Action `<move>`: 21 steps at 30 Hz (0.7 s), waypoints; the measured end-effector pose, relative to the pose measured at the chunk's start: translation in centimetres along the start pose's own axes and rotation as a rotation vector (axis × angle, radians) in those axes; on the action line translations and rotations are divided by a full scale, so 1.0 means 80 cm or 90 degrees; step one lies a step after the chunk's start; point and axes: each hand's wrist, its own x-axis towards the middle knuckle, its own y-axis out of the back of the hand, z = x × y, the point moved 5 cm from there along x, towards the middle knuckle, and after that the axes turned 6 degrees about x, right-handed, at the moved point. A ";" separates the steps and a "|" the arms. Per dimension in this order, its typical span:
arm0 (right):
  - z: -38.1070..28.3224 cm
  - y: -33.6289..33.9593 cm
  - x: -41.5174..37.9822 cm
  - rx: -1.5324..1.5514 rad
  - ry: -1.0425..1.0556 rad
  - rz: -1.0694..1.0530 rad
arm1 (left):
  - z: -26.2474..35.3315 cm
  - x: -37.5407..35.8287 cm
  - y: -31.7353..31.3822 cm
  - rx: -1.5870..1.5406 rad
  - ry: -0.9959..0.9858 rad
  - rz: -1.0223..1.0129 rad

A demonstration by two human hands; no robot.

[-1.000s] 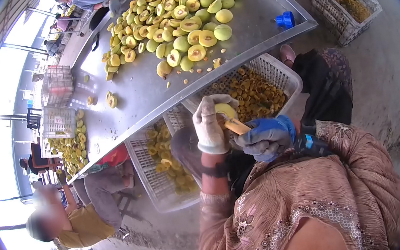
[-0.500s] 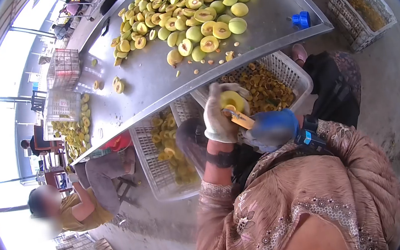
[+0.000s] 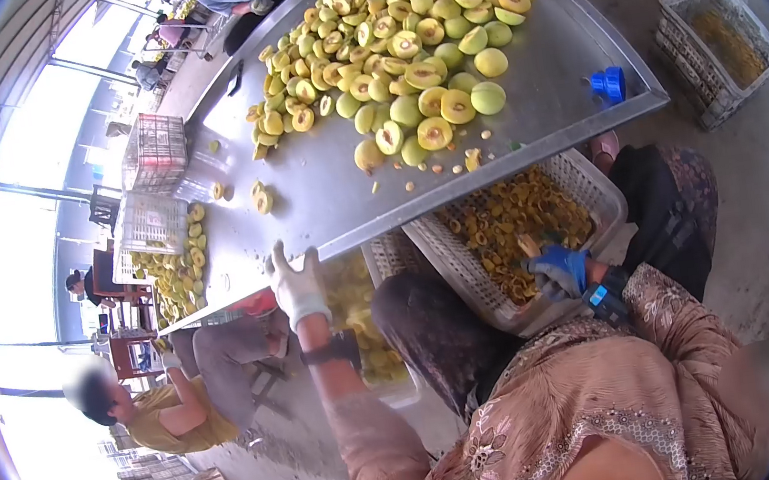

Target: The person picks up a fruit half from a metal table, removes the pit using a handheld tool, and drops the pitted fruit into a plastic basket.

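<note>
My left hand (image 3: pixel 296 284), in a white glove, is beside the metal table's near edge with its fingers spread and nothing in them. Below and beside it, pitted yellow fruit halves (image 3: pixel 368 338) fill a crate, partly hidden by my arm and blurred. My right hand (image 3: pixel 558 271), in a blue glove, is closed around a small orange-handled tool (image 3: pixel 528 245), only part of which shows. That hand hovers over a white crate (image 3: pixel 612 198) of brownish fruit scraps (image 3: pixel 516 214). Halved yellow-green plums (image 3: pixel 400 56) lie heaped on the table.
The metal table (image 3: pixel 330 189) carries a blue cup-like object (image 3: pixel 608 85) near its corner. White crates (image 3: pixel 712 56) stand on the floor at right. A seated person in a yellow top (image 3: pixel 176 414) is at left; another person works across the table.
My hands have moved apart. The left released the fruit half and moved left with fingers spread; the right moved over the scrap crate with the tool. The view has shifted slightly.
</note>
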 end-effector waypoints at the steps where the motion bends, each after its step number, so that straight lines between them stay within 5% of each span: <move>1: -0.001 -0.004 -0.002 -0.014 -0.016 -0.002 | 0.023 0.016 -0.005 -0.004 -0.044 -0.019; 8: -0.017 0.000 0.000 0.002 -0.003 0.031 | 0.186 0.093 -0.118 0.165 -0.305 -0.204; 11: -0.022 0.007 0.003 0.002 0.018 0.024 | 0.222 0.104 -0.163 0.162 -0.365 -0.395; 15: -0.026 -0.007 0.000 -0.035 0.028 0.020 | 0.235 0.105 -0.173 0.263 -0.345 -0.365; 18: -0.039 -0.012 -0.009 -0.085 0.069 -0.016 | 0.203 0.104 -0.166 -0.137 -0.183 -0.467; 21: -0.079 -0.039 -0.055 -0.174 0.116 -0.026 | 0.169 0.078 -0.128 -0.764 -0.034 -0.555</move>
